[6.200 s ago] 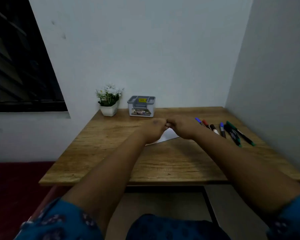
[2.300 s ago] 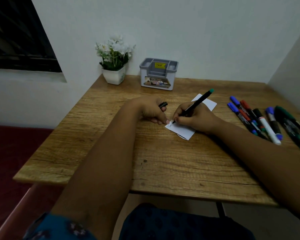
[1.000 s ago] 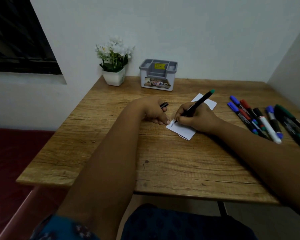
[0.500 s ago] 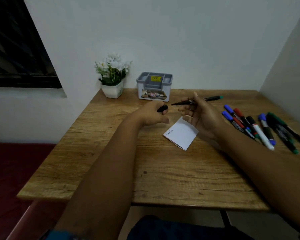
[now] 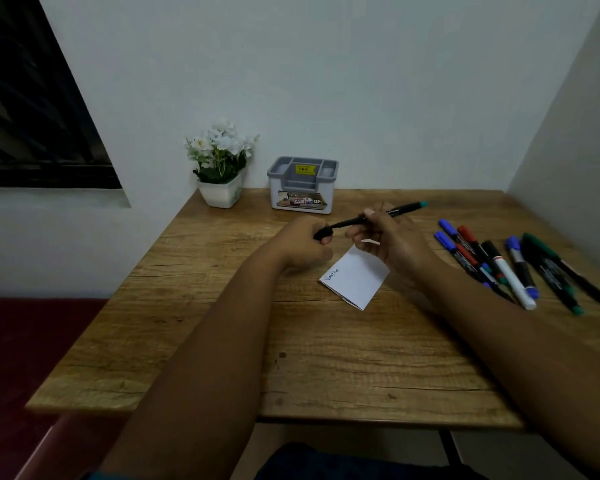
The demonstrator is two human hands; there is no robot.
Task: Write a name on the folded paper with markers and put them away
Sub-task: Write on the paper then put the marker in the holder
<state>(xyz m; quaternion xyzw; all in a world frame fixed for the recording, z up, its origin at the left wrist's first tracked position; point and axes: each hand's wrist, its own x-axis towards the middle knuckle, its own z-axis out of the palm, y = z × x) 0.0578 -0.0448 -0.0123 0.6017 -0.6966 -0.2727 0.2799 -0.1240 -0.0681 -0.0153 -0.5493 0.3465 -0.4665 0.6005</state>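
Note:
A folded white paper [image 5: 355,277] lies on the wooden table [image 5: 326,358] with small handwriting along its left edge. Above it my right hand [image 5: 392,242] holds a black marker with a green end [image 5: 404,209] nearly level. My left hand [image 5: 303,244] is shut on the black cap [image 5: 323,233], which meets the marker's tip. Several more markers [image 5: 506,263], blue, red, black and green, lie in a row to the right. A grey pen holder [image 5: 302,185] stands at the back of the table.
A white pot of white flowers [image 5: 220,168] stands left of the pen holder. White walls close the back and the right side. A dark window [image 5: 32,109] is at the left, and a dark red floor lies below the table's left edge.
My right hand stopped writing and lifted the marker off the paper. Both hands have come together, bringing the marker's tip to the cap in my left hand. The writing is now uncovered.

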